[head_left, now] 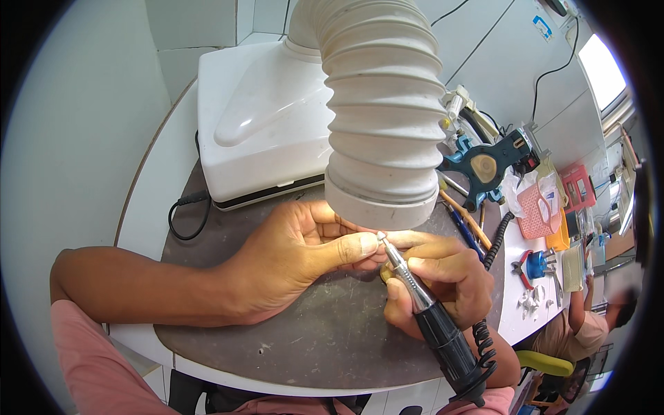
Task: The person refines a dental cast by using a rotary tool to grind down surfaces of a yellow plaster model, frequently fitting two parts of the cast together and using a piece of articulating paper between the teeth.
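Note:
My right hand (453,273) is closed round a rotary handpiece (439,332) with a silver nose and black body, held slantwise like a pen. Its tip points up and left, at the fingertips of my left hand (290,242). Those fingers are pinched on a small whitish piece (381,236), too small to make out in detail. Tip and piece meet or nearly meet just under the mouth of a white ribbed suction hose (384,124). Part of a yellowish object (385,272) shows below my right fingers, mostly hidden.
A white extraction box (270,117) stands behind my left hand on the grey mat (277,356). To the right lie wooden-handled tools (470,218), a blue articulator-like frame (487,166), a pink basket (538,213) and red-handled pliers (523,271). Another person (584,325) sits at far right.

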`<state>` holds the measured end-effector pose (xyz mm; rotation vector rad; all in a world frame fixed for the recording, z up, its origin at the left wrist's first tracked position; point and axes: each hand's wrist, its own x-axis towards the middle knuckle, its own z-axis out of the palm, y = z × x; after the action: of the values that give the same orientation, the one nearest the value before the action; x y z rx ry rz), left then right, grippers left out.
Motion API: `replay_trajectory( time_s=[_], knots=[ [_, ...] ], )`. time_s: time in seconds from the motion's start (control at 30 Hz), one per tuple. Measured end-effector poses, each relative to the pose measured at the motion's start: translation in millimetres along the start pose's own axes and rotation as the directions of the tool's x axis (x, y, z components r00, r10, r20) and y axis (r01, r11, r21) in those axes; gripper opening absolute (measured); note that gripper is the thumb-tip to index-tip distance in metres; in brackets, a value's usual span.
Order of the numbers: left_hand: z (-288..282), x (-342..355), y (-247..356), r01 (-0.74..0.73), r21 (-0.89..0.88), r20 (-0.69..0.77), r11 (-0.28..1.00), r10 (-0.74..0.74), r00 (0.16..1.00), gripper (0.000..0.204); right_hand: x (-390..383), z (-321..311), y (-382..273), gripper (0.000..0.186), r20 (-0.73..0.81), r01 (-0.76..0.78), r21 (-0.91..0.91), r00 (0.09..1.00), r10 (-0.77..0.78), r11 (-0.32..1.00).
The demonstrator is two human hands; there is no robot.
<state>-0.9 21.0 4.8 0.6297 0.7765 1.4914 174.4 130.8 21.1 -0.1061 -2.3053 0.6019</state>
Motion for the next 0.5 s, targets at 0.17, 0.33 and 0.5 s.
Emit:
replay_trajectory(
  time_s=[0.17, 0.33, 0.5],
  knots=[
    [-0.4, -1.9, 0.5, 0.0, -0.002, 0.024, 1.0, 0.0, 1.0, 0.026, -1.7, 0.3, -4.2, 0.041, -0.016, -0.038, 0.006, 0.999, 0.038, 0.999],
    [4.0, -2.4, 3.6, 0.006, -0.035, 0.001, 0.999, -0.006, 1.0, 0.025, -3.1, -13.2, 1.8, 0.026, -0.165, -0.152, 0.293, 0.965, 0.206, 0.944],
    [3.0, -0.1, 2.7, 0.007, 0.095, 0.019, 0.995, -0.009, 1.0, 0.019, 15.8, -62.2, 0.7, 0.015, -0.375, -0.194, 0.487, 0.834, 0.404, 0.852]
  ],
)
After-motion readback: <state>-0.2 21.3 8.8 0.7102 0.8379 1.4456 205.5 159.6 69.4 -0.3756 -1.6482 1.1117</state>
